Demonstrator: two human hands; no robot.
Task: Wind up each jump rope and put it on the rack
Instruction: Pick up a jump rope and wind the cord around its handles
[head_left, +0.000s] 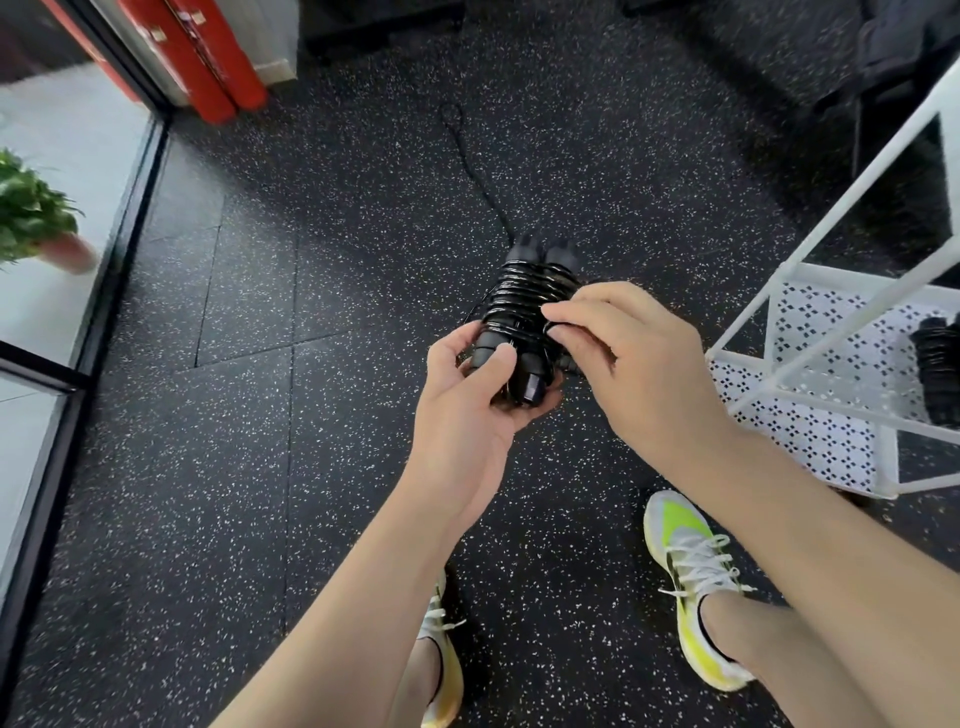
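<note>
Left hand (470, 384) grips the paired handles of a black jump rope (524, 306); right hand (618, 353) pinches the cord beside the coils; a loose tail trails beyond.

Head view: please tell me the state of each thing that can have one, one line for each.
Jump rope in hands: mostly wound round its two handles, a tail still on the floor.
Left hand: grips the handles.
Right hand: pinches the cord at the coils.
Second jump rope: wound, lying on the rack.
White rack: upright.
</note>
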